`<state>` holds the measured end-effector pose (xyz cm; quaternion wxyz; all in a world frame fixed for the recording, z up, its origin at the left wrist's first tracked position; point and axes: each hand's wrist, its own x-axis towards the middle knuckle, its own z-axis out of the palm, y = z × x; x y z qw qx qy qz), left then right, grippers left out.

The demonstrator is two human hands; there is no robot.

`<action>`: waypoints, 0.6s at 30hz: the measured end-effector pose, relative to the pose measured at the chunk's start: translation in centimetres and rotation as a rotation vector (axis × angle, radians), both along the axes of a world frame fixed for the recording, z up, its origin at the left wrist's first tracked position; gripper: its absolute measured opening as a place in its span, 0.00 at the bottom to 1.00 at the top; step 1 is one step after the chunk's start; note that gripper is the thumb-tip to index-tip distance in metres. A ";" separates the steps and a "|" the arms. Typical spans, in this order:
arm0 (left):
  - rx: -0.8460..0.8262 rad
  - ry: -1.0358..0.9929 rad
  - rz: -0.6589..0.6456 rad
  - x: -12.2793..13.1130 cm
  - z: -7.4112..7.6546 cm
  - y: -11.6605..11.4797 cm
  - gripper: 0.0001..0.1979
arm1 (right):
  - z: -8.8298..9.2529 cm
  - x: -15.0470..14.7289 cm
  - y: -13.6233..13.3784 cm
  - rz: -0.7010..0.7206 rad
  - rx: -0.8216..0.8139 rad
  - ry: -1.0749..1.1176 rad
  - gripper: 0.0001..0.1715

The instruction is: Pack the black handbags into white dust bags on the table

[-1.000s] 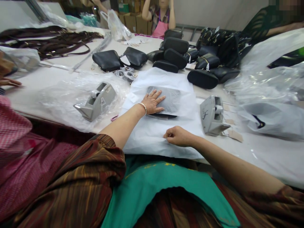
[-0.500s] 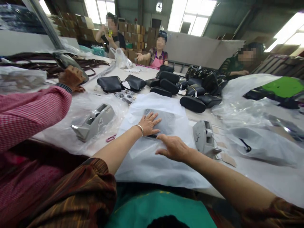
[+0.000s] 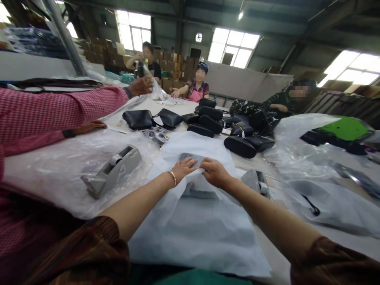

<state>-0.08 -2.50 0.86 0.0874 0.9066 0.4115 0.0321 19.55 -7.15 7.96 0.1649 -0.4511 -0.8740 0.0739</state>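
A thin white translucent sheet (image 3: pixel 192 233) lies in front of me, and a dark flat object (image 3: pixel 200 192) shows through it, its kind hidden by the covering. My left hand (image 3: pixel 184 169), with a bracelet at the wrist, rests on the covered object with its fingers stretched out. Right beside it, my right hand (image 3: pixel 216 172) is closed on a raised fold of the sheet, the fingertips near those of the left. Grey tape dispensers flank the sheet: one (image 3: pixel 115 170) at the left and another (image 3: pixel 255 183) at the right, partly behind my right forearm.
Several black pouches (image 3: pixel 210 118) lie across the table beyond the sheet, near coiled grey straps (image 3: pixel 157 135). Clear plastic (image 3: pixel 59 158) spreads at the left, with more bags (image 3: pixel 332 198) at the right. A co-worker's checked sleeve (image 3: pixel 101 103) reaches in from the left; other people stand opposite.
My right hand has gone from open beside the object to gripping the sheet, which is now lifted and folded over it. The co-worker's arm at the left has reached farther forward.
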 end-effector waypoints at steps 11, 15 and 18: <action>-0.284 -0.411 -0.167 -2.8 1.1 2.3 0.22 | -3.7 1.0 5.3 -0.228 -0.084 -0.108 0.10; -0.348 -0.689 0.062 -6.3 3.3 1.4 0.26 | -4.1 1.1 5.8 -0.271 -0.159 -0.055 0.10; -0.425 -0.906 0.242 -10.6 5.2 -0.9 0.36 | -4.6 1.4 5.7 -0.264 -0.141 0.015 0.10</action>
